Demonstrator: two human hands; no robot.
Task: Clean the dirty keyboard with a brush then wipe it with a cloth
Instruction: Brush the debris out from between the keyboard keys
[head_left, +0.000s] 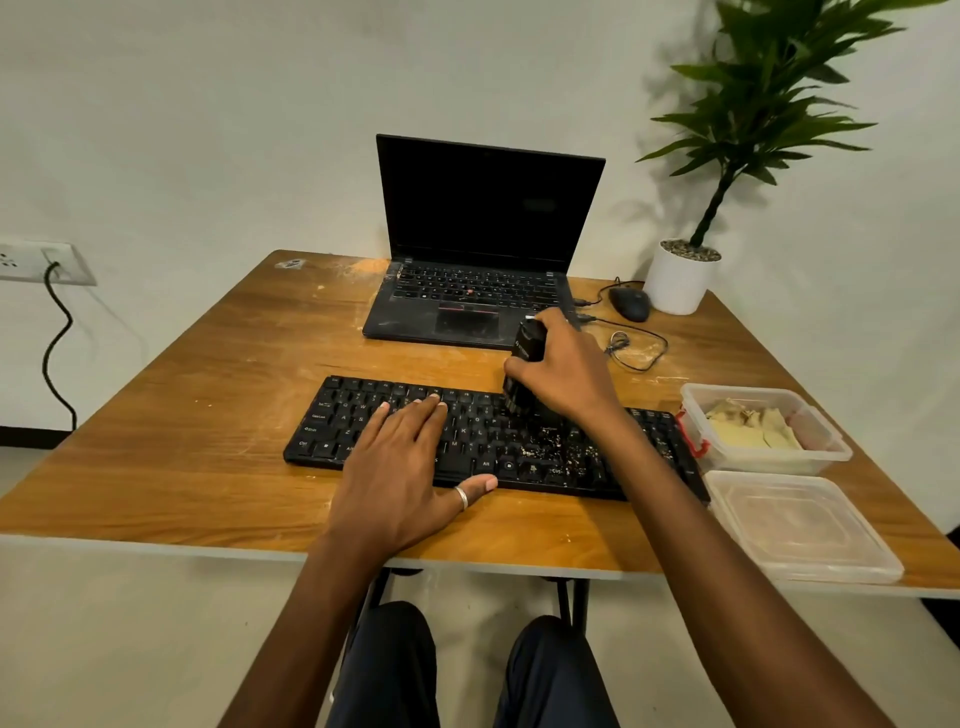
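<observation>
Keyboard (332, 421) sat at the front middle of the wooden table (182, 415), with crumbs over its right-centre keys. Left hand (400, 467) lay flat on the left half, fingers straight and close together, ringed thumb spread along the front edge. Right hand (561, 374) was wrapped round a black brush (524, 364), fingers clamped on its body, bristle end down on the upper key rows right of centre. Open laptop (483, 208) stood behind with a dark screen, mouse (629, 304) and white plant pot (678, 286) to its right. Clear plastic box (769, 462) holding yellowish material sat just off the keyboard's right end, with its lid (800, 525) nearer the front edge.
</observation>
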